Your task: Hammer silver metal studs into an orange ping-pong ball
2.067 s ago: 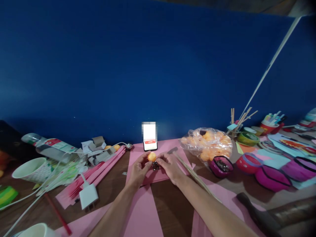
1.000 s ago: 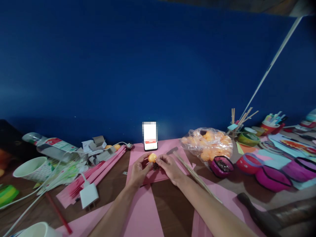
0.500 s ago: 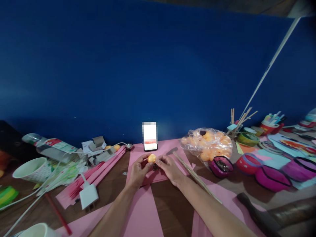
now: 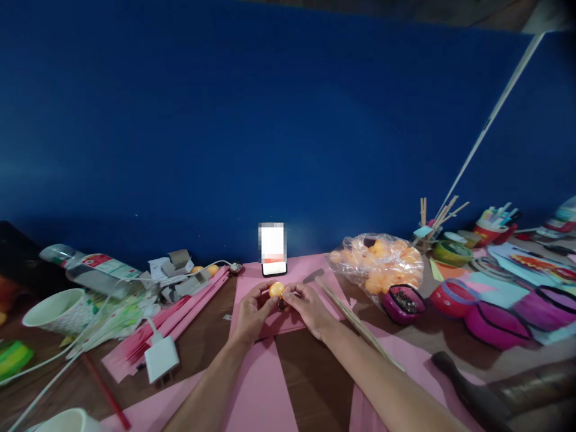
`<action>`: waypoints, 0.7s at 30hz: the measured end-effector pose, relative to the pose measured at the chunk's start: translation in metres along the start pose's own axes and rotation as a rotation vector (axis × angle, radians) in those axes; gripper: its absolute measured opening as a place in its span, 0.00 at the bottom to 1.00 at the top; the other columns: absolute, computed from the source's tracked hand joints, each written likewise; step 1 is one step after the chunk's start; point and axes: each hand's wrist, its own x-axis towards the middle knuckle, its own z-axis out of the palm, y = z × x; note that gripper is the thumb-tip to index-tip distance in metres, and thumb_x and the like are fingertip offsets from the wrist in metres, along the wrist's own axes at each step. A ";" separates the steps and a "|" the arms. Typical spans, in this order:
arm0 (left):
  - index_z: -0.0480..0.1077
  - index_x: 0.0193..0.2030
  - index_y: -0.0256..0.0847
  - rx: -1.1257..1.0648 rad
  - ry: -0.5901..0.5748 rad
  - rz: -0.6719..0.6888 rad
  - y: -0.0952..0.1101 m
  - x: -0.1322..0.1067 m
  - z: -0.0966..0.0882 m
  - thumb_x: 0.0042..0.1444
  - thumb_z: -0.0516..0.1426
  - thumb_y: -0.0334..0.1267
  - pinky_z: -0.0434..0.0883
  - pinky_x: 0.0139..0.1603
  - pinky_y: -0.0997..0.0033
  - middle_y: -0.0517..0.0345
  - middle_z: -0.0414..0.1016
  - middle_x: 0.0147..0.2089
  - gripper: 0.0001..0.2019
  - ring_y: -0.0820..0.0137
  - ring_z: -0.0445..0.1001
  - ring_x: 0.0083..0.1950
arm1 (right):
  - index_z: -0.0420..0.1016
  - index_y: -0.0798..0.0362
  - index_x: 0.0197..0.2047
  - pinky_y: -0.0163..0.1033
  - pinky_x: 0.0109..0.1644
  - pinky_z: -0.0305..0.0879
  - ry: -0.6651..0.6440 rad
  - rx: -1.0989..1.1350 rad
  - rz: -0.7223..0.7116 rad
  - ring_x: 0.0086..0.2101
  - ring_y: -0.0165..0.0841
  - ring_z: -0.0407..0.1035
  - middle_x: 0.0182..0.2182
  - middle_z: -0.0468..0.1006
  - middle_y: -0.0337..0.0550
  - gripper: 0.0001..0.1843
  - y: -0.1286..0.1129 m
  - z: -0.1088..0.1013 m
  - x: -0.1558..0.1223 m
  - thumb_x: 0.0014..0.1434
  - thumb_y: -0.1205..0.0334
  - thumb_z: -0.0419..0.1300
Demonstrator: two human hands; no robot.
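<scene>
My left hand [image 4: 252,312] is closed around a small orange ball [image 4: 276,289], held just above the pink paper [image 4: 292,273]. My right hand [image 4: 308,308] meets it from the right, fingers pinched at the ball's side on something I cannot make out. A small dark object [image 4: 281,304] sits right under the ball, between the two hands. A phone [image 4: 273,250] stands upright just beyond them against the blue wall.
A clear bag of orange balls [image 4: 378,263] and a magenta bowl of dark bits [image 4: 404,301] lie to the right, with wooden sticks [image 4: 355,321] alongside. Coloured bowls [image 4: 495,321] crowd the far right. A white charger [image 4: 161,357], cables, pink paper strips [image 4: 175,315] and a white cup [image 4: 57,309] fill the left.
Both hands stay together over the pink paper. The ball has shifted slightly and the dark object under it is more covered by the fingers.
</scene>
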 end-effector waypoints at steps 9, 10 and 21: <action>0.63 0.49 0.35 -0.020 -0.010 -0.007 -0.001 -0.001 0.000 0.44 0.60 0.38 0.71 0.44 0.63 0.47 0.72 0.45 0.24 0.63 0.72 0.45 | 0.69 0.56 0.29 0.31 0.28 0.60 0.012 0.009 0.059 0.25 0.28 0.66 0.25 0.73 0.39 0.13 0.004 -0.001 0.001 0.48 0.54 0.61; 0.63 0.50 0.35 -0.024 -0.010 -0.013 0.000 -0.001 0.000 0.44 0.60 0.38 0.71 0.44 0.63 0.47 0.72 0.45 0.24 0.63 0.72 0.45 | 0.69 0.56 0.29 0.31 0.28 0.60 0.016 0.005 0.061 0.26 0.28 0.67 0.25 0.73 0.39 0.13 0.004 -0.002 0.001 0.48 0.53 0.61; 0.64 0.49 0.36 -0.011 -0.008 -0.011 0.003 -0.001 0.001 0.45 0.60 0.38 0.70 0.45 0.65 0.49 0.73 0.45 0.23 0.64 0.72 0.46 | 0.68 0.56 0.28 0.34 0.34 0.63 0.006 0.046 0.054 0.27 0.28 0.67 0.27 0.73 0.40 0.13 0.002 0.001 0.000 0.48 0.53 0.61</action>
